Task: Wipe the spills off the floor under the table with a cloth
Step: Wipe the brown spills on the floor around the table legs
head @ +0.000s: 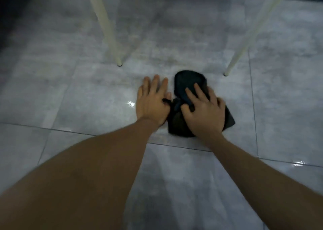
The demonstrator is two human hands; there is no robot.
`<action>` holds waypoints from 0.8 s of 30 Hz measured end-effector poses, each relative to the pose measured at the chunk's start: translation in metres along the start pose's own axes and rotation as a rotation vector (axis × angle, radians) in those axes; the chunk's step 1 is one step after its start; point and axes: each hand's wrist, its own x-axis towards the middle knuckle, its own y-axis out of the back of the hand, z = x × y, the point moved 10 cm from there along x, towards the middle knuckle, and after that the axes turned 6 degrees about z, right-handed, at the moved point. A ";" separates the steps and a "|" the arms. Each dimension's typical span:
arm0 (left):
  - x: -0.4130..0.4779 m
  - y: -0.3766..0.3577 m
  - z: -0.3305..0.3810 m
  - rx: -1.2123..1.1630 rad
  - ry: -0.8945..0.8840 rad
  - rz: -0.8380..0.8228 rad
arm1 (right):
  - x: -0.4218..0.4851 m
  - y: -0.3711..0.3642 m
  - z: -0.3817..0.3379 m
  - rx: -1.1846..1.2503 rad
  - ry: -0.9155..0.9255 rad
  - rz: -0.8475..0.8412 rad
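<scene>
A dark, bunched cloth lies on the grey tiled floor between two white table legs. My right hand presses flat on top of the cloth, fingers spread over it. My left hand lies flat on the floor just left of the cloth, fingers apart, its thumb side touching a dark edge of the cloth. A wet, shiny patch glints on the tile to the left of my left hand.
A white table leg stands at the upper left, its foot near the hands. Another white leg slants at the upper right. More glints of wetness show at the right on the tile joint.
</scene>
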 end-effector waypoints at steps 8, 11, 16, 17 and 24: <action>-0.034 0.024 -0.118 0.115 0.250 -0.088 | 0.007 -0.002 -0.031 -0.010 0.025 0.013; -0.038 0.033 -0.140 0.105 0.221 -0.017 | 0.038 -0.025 -0.108 0.033 0.082 0.023; -0.045 0.050 -0.181 -0.056 0.280 0.189 | -0.013 -0.035 -0.187 0.072 0.382 -0.013; -0.049 0.053 -0.190 -0.023 0.304 0.194 | -0.026 -0.033 -0.187 0.084 0.460 -0.023; -0.061 0.065 -0.225 -0.095 0.509 0.260 | 0.027 -0.050 -0.230 0.037 0.342 -0.053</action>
